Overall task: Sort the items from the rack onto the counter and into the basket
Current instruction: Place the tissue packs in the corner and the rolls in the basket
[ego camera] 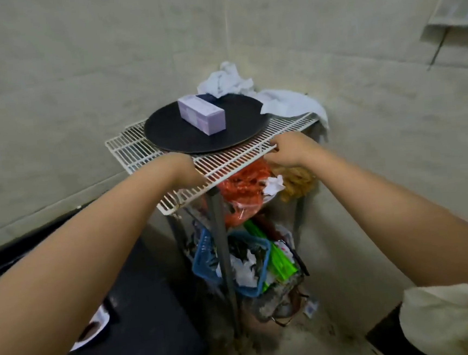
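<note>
Against the front edge of the white wire rack [139, 148] my 2 hands rest. My left hand [182, 169] lies on the wires, its fingers hidden, so I cannot tell whether they are apart or together. My right hand [288, 151] has its fingers curled shut over the rack's front rim. Behind both hands, on the rack, sits a black round tray [172, 131] bearing 1 lilac box [201, 113]. Below the rack hangs a blue basket [200, 262], beside orange bags [242, 188].
</note>
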A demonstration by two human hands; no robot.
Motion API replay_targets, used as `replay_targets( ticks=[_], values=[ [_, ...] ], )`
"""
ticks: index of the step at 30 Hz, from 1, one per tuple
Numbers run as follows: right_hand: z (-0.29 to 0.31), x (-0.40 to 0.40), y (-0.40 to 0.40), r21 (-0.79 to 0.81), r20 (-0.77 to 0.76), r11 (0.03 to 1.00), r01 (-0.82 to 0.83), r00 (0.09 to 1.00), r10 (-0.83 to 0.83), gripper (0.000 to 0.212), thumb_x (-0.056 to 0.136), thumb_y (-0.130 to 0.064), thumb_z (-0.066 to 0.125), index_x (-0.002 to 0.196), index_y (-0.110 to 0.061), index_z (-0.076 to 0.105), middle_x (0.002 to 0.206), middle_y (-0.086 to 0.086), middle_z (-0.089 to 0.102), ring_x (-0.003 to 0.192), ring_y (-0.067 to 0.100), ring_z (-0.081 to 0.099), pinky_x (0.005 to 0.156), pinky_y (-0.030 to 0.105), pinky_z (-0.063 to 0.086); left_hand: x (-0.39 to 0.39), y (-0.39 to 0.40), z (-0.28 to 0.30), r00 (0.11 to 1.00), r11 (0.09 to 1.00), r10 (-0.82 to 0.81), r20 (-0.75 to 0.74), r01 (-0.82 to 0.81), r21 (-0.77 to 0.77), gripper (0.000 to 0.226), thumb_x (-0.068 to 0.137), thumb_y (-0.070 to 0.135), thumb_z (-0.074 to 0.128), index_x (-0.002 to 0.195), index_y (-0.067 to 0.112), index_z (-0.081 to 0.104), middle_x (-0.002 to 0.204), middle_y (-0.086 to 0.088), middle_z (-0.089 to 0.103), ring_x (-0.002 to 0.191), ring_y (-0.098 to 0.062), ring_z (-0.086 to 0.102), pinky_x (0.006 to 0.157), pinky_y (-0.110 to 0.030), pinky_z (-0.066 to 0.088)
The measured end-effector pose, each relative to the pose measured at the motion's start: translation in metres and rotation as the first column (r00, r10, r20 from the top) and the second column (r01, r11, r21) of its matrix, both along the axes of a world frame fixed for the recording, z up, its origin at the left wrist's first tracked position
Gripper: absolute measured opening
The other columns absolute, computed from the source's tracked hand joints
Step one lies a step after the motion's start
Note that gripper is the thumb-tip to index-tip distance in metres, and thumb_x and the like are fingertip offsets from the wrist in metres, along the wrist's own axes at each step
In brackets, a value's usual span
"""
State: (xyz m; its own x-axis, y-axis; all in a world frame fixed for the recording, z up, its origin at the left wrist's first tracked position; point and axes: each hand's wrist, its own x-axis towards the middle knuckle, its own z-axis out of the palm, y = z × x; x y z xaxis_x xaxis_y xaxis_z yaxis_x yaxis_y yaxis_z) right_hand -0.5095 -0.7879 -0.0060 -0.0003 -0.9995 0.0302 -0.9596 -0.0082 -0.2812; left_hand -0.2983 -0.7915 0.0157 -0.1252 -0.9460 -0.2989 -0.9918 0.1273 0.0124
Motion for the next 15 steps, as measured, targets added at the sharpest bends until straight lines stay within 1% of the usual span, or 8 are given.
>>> replay_targets(
  ticks=[1, 2, 4, 5, 7, 10, 12, 15],
  values=[
    [0.004, 0.001, -0.011, -0.012, -0.015, 1.000, -0.014, 1.000, 0.013, 0.033, 0.085, -0.033, 0.051, 0.107, -0.011, 0.062, 0.114, 0.012, 0.065, 0.097, 0.027, 0.059, 0.076, 0.032, 0.045, -0.008, -0.012, 0.004, 1.000, 0.997, -0.004, -0.010, 0.003, -0.075, 0.035, 0.090, 0.040, 0.050, 0.100, 0.010, 0.065, 0.082, -0.005, 0.057, 0.078, -0.022, 0.055, 0.077, -0.031, 0.047],
    [0.008, 0.002, -0.022, -0.016, -0.028, 1.000, -0.024, 0.999, 0.023, 0.036, 0.086, -0.034, 0.050, 0.112, -0.012, 0.060, 0.117, 0.011, 0.064, 0.101, 0.026, 0.059, 0.077, 0.032, 0.044, -0.017, -0.023, 0.008, 1.000, 0.991, -0.006, -0.017, 0.004, -0.133, 0.032, 0.090, 0.040, 0.049, 0.095, 0.011, 0.063, 0.079, -0.003, 0.055, 0.081, -0.022, 0.054, 0.079, -0.032, 0.045],
    [0.014, 0.002, -0.047, -0.020, -0.040, 0.999, -0.048, 0.998, 0.048, 0.040, 0.086, -0.034, 0.050, 0.118, -0.011, 0.057, 0.122, 0.011, 0.062, 0.106, 0.026, 0.058, 0.080, 0.033, 0.046, -0.032, -0.047, 0.012, 1.000, 0.982, -0.002, -0.026, -0.003, -0.187, 0.027, 0.091, 0.038, 0.048, 0.089, 0.013, 0.058, 0.070, -0.002, 0.051, 0.080, -0.021, 0.052, 0.076, -0.032, 0.042],
    [0.017, 0.002, -0.061, -0.023, -0.040, 0.998, -0.059, 0.997, 0.059, 0.042, 0.087, -0.035, 0.050, 0.121, -0.011, 0.055, 0.125, 0.011, 0.060, 0.109, 0.026, 0.057, 0.083, 0.034, 0.046, -0.038, -0.062, 0.012, 0.999, 0.980, 0.009, -0.035, -0.016, -0.201, 0.027, 0.091, 0.037, 0.048, 0.093, 0.012, 0.059, 0.072, -0.002, 0.052, 0.080, -0.021, 0.051, 0.075, -0.032, 0.041],
    [0.021, 0.002, -0.090, -0.035, -0.039, 0.996, -0.082, 0.996, 0.081, 0.043, 0.087, -0.035, 0.050, 0.122, -0.011, 0.054, 0.127, 0.010, 0.059, 0.112, 0.026, 0.056, 0.086, 0.034, 0.046, -0.045, -0.088, 0.012, 0.998, 0.969, 0.029, -0.059, -0.042, -0.243, 0.033, 0.091, 0.034, 0.049, 0.108, 0.009, 0.060, 0.087, -0.006, 0.057, 0.085, -0.023, 0.053, 0.077, -0.033, 0.042],
    [0.027, 0.006, -0.137, -0.040, -0.047, 0.991, -0.130, 0.991, 0.128, 0.039, 0.087, -0.036, 0.050, 0.116, -0.011, 0.058, 0.121, 0.010, 0.062, 0.106, 0.026, 0.058, 0.082, 0.034, 0.046, -0.043, -0.125, 0.011, 0.996, 0.949, 0.061, -0.064, -0.078, -0.307, 0.045, 0.090, 0.036, 0.049, 0.128, 0.012, 0.052, 0.119, -0.014, 0.059, 0.107, -0.030, 0.056, 0.087, -0.038, 0.047],
    [0.029, 0.012, -0.167, -0.026, -0.046, 0.985, -0.171, 0.984, 0.170, 0.035, 0.087, -0.036, 0.049, 0.109, -0.011, 0.061, 0.111, 0.009, 0.065, 0.097, 0.024, 0.059, 0.077, 0.033, 0.045, -0.033, -0.148, 0.007, 0.993, 0.939, 0.107, -0.049, -0.117, -0.323, 0.050, 0.091, 0.037, 0.049, 0.133, 0.012, 0.044, 0.132, -0.016, 0.051, 0.120, -0.034, 0.048, 0.096, -0.043, 0.044],
    [0.030, 0.025, -0.202, -0.008, -0.006, 0.976, -0.216, 0.976, 0.216, 0.030, 0.087, -0.035, 0.050, 0.098, -0.009, 0.061, 0.091, 0.007, 0.061, 0.082, 0.021, 0.054, 0.066, 0.029, 0.041, -0.014, -0.172, -0.004, 0.977, 0.922, 0.202, -0.062, -0.211, -0.324, 0.050, 0.093, 0.037, 0.045, 0.134, 0.008, 0.040, 0.138, -0.018, 0.044, 0.129, -0.036, 0.040, 0.103, -0.045, 0.039]
  ],
)
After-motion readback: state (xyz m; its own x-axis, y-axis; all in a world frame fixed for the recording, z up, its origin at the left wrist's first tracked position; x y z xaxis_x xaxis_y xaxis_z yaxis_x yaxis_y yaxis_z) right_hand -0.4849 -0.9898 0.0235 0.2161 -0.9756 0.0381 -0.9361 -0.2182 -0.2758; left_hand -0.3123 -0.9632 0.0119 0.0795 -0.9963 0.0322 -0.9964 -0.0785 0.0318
